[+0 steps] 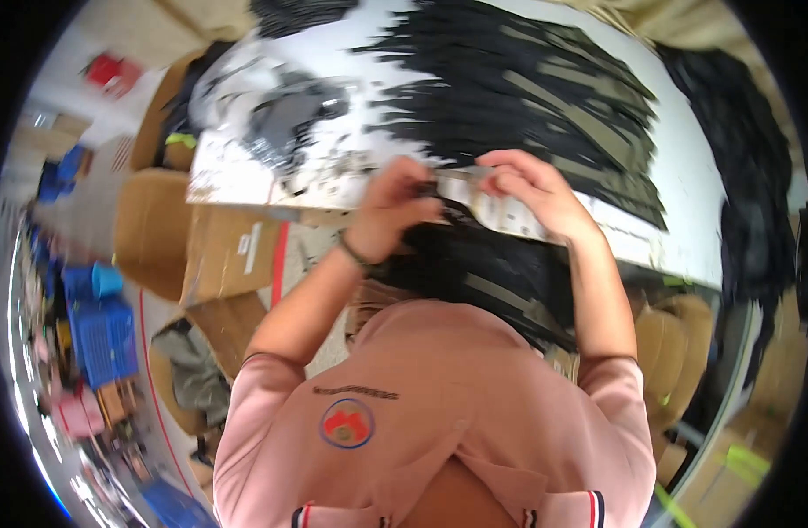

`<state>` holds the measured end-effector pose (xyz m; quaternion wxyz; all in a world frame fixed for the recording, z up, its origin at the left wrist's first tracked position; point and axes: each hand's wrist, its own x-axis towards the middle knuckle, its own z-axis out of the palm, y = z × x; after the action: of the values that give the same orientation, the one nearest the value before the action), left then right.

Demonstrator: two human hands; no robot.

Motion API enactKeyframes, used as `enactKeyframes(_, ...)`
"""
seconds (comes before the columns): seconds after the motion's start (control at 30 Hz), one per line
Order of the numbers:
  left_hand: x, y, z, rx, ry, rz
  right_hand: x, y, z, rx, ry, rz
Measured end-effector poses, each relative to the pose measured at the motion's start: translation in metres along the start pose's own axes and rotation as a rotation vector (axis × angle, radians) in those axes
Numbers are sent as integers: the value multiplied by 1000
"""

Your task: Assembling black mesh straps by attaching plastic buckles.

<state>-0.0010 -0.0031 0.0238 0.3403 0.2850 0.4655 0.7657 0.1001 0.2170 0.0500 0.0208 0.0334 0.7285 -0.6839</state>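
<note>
Close to the table's front edge, my left hand (388,209) is closed with thumb and fingers pinched around the end of a black fabric strip (457,211). My right hand (537,187) is a little to the right, its fingers curled together; a small greyish thing shows at the fingertips, too blurred to name. More black strips (509,264) lie across my lap below both hands, some with olive-grey parts. Just beyond my hands, a wide layer of black and olive strips (483,88) covers the tabletop, their ends fanned toward the left.
The white table (232,172) carries a clear plastic bag (289,106) and small black scraps at left. Cardboard boxes (232,255) stand below its left end. Dark fabric (729,150) hangs at the right edge. Blue crates (105,339) stand on the floor far left.
</note>
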Motion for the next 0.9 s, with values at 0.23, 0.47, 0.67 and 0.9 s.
enactKeyframes(0.23,-5,-6,-25,-373,142,-133,-79,68,-16,-484,-253,243)
enactKeyframes(0.47,-38,-19,-42,-227,376,-180,-135,38,-14,-1142,277,2)
enactKeyframes(0.67,-87,-58,-60,426,401,-403,-195,68,29,-1553,-36,159)
enactKeyframes(0.9,-99,-45,-80,785,192,-675,-124,42,-36,-786,474,89)
